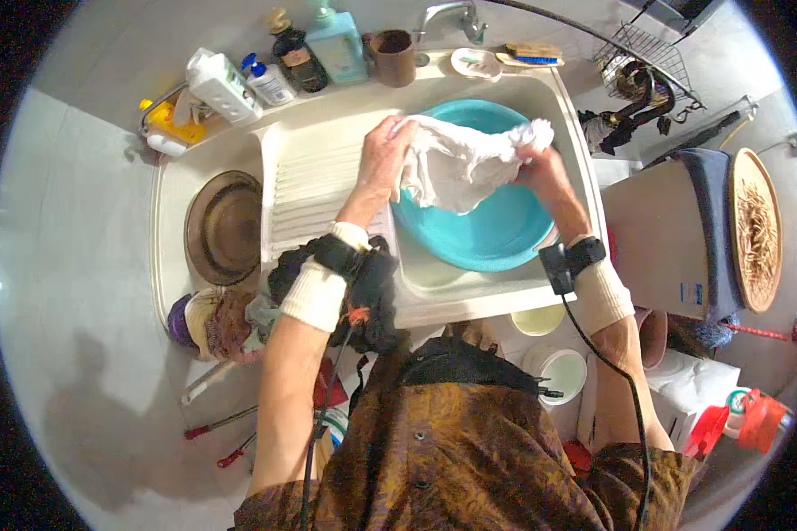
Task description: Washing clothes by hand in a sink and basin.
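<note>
No words or numbers you can make out; print too small and blurred. Marked things in your view: pale label on dark pump bottle; faint print on white bottle and on blue-topped pump bottle; small blue label low on large box-shaped unit, your right.

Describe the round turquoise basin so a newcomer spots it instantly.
Find the cream sink and its ribbed cream draining board. Right of that board, the round turquoise basin sits below a crumpled white cloth held by the left hand and right hand. Its colour distinguishes it from the round brown bowl left of the board.
</note>
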The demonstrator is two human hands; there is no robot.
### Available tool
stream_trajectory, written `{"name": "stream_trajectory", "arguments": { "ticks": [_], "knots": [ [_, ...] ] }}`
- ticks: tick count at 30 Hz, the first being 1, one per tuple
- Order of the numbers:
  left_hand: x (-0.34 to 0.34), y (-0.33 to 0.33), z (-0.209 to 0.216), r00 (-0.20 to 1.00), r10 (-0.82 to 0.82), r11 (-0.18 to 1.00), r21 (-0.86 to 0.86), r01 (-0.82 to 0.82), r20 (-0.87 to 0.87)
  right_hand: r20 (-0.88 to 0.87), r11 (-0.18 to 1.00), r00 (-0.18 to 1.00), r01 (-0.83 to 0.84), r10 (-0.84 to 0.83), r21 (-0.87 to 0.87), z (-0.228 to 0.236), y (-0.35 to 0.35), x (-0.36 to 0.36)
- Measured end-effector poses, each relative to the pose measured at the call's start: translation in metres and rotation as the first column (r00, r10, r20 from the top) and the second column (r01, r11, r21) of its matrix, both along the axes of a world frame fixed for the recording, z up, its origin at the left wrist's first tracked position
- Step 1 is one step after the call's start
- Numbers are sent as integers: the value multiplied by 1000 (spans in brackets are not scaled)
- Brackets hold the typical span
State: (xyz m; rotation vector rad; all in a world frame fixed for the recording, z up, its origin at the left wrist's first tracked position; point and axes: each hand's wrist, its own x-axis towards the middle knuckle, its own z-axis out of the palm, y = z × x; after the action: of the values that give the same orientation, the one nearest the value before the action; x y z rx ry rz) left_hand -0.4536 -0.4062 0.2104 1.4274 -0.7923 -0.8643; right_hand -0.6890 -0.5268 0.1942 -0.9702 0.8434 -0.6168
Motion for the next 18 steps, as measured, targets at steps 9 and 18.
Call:
{"name": "stream_trajectory", "arguments": {
  "ticks": [9, 18],
  "knots": [
    [-32, -58, -77, 984, 148, 956, 240, -167, 94, -891, 660, 422, -719, 166, -217, -163, -74, -45],
    [-60, -105, -205, 957, 278, 817, 545, -188, -86, -832, 335, 516, -762, -204, -555, -301, -124, 23]
  ]
}}
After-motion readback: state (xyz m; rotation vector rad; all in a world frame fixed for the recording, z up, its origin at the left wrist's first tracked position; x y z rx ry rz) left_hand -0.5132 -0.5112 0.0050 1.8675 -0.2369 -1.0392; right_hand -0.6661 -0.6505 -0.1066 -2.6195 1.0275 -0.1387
